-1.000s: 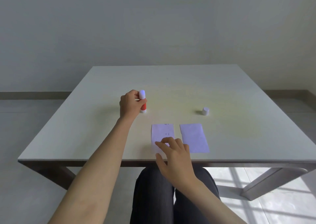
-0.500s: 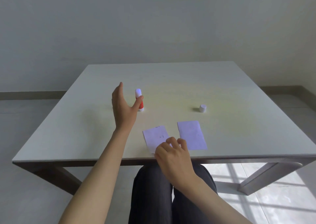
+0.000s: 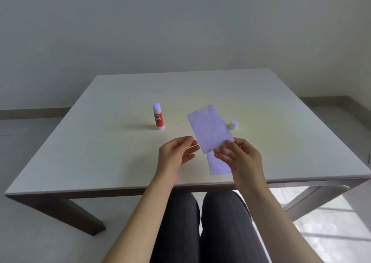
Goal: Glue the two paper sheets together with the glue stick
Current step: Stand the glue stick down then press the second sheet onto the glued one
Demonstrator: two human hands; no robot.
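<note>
My right hand [image 3: 242, 156] pinches the near corner of a white paper sheet [image 3: 209, 128] and holds it tilted above the table, its wrinkled face towards me. Beneath it, the second paper sheet [image 3: 217, 165] lies flat near the table's front edge, partly hidden by my right hand. My left hand [image 3: 176, 153] hovers open just left of the held sheet, fingers apart and not touching it. The red glue stick [image 3: 158, 116] stands upright and uncapped on the table, farther back on the left. Its white cap [image 3: 233, 124] sits behind the held sheet on the right.
The pale square table [image 3: 100, 152] has its front edge close to my lap. My dark-trousered knees [image 3: 200, 222] are under it. A plain wall rises behind the table.
My left hand has let go of the glue stick and come back towards me. My right hand has lifted the left sheet off the table and carried it above the other sheet.
</note>
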